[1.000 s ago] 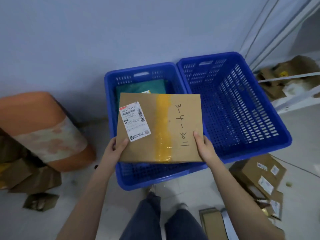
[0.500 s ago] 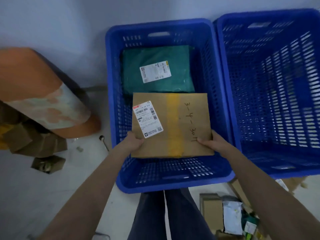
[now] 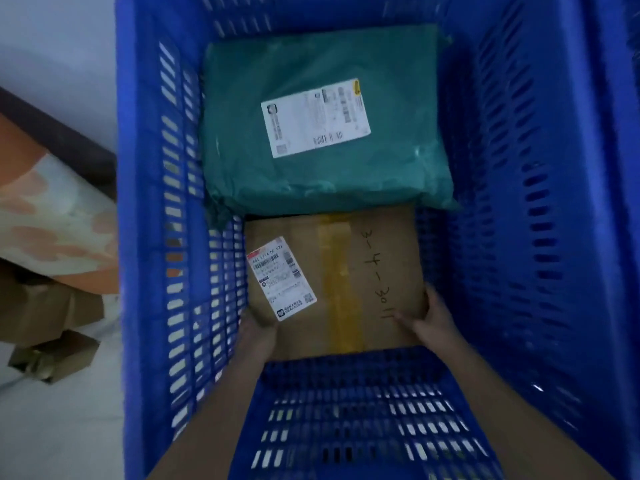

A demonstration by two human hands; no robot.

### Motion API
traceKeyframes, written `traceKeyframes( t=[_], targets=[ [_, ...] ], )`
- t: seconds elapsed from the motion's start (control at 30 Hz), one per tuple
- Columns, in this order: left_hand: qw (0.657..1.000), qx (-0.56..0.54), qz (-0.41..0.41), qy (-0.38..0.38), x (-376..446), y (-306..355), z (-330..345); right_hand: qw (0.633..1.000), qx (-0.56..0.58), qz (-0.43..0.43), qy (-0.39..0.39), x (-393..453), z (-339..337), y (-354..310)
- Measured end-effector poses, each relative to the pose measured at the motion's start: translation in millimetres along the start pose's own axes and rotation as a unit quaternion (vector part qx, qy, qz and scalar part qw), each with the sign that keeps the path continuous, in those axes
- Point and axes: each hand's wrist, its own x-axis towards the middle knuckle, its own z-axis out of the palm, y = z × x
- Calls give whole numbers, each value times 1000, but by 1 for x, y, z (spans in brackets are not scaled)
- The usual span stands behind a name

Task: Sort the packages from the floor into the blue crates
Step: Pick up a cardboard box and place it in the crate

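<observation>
cardboard box [image 3: 346,282] low in blue crate [image 3: 156,237], long axis 3–9 o'clock, touching green parcel [image 3: 311,174] at 12; left hand [image 3: 258,329], right hand [image 3: 433,317] apart, gripping near corners.

The cardboard box [image 3: 332,282], a second ago held up above the rim of the blue crate [image 3: 156,237], is now down inside it at 6 o'clock of the green mailer bag [image 3: 325,123], its far edge at the bag's near edge. Both arms reach over the near wall, with the left hand [image 3: 258,329] and right hand [image 3: 434,318] still gripping the box's near corners. The view has closed in, so the second crate is nearly out of sight.
</observation>
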Motion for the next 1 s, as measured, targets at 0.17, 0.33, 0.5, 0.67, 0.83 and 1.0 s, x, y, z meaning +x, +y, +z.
traceKeyframes(
  t=[0.17, 0.33, 0.5, 0.67, 0.83, 1.0],
  targets=[
    [996, -9, -49, 74, 18, -9, 21, 999, 7, -43, 32, 7, 8, 22],
    [989, 5, 12, 144, 9, -13, 36, 998, -14, -44, 50, 8, 10, 20],
    [985, 75, -2, 153, -4, -5, 39, 997, -72, -5, 34, 8, 5, 7],
    [992, 105, -7, 75, -18, 2, 27, 951, -295, 69, 62, -11, 10, -21],
    [996, 52, 68, 8, -45, 14, 16, 954, -286, 17, 83, -63, 4, -46],
    [973, 51, 225, -14, -123, 63, 22, 946, -20, -219, 239, -159, -19, -73]
  ],
)
